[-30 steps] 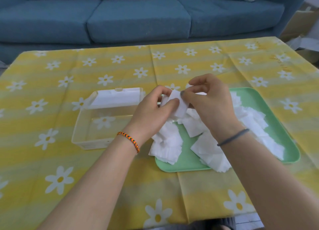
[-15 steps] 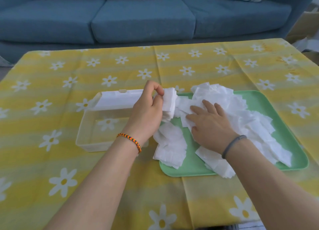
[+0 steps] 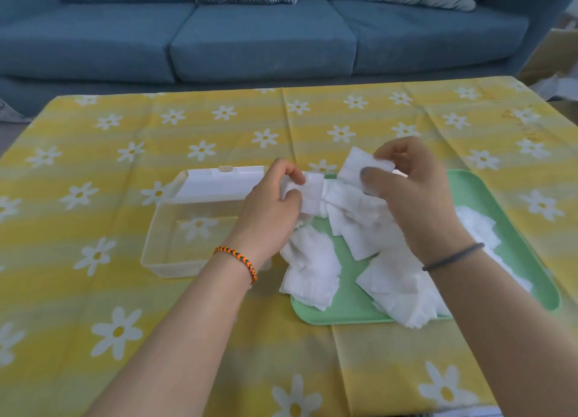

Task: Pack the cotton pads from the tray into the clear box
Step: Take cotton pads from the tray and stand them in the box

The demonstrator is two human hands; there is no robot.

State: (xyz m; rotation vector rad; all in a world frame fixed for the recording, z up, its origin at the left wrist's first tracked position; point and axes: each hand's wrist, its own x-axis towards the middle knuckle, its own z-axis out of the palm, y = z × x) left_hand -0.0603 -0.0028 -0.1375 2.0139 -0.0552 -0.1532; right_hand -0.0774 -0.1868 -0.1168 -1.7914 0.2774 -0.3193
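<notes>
Left of the tabletop's [image 3: 93,291] middle, the clear box [image 3: 175,247] is seen with its lid [image 3: 219,183] open toward the far edge. Beside it, a small stack of pads [image 3: 312,196] is pinched by the left hand [image 3: 272,210]. Nearer the right edge, one pad [image 3: 362,166] is pinched by the right hand [image 3: 416,197] above the green tray [image 3: 344,310], where the cotton pads [image 3: 403,285] are heaped.

right hand [image 3: 416,197] off the pile, up over the tray [image 3: 506,229], now pinching one pad [image 3: 364,165] in its fingers [image 3: 370,179]. half a second ago it lay flat on the pads.
</notes>
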